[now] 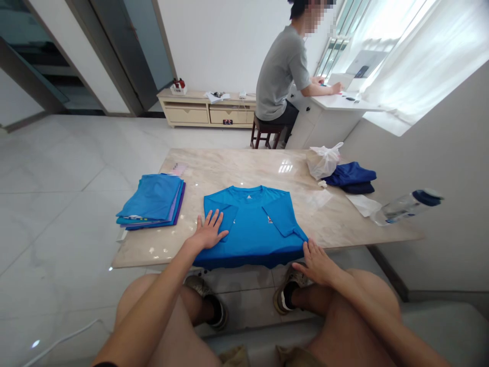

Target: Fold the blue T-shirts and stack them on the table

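A blue T-shirt point(248, 224) lies front up on the table, its collar towards the far side and its short sleeves turned inward over the chest. Its lower part hangs over the near table edge. My left hand point(208, 230) rests flat on the sleeve at the left, fingers spread. At the shirt's right side, by the table edge, my right hand point(316, 262) has its fingers on the fabric, which is drawn into a small crease there. The thumb shows lower down, near the hanging cloth. A stack of folded clothes point(155, 199), blue and purple, sits at the table's left end.
On the marbled table point(237, 165) are a white plastic bag point(323, 162), dark blue cloth point(353, 177), white paper point(362, 205) and a clear bottle point(405, 206) at the right. Beyond, a person point(280, 71) sits on a stool at a white desk point(344, 102), near a low cabinet point(187, 113).
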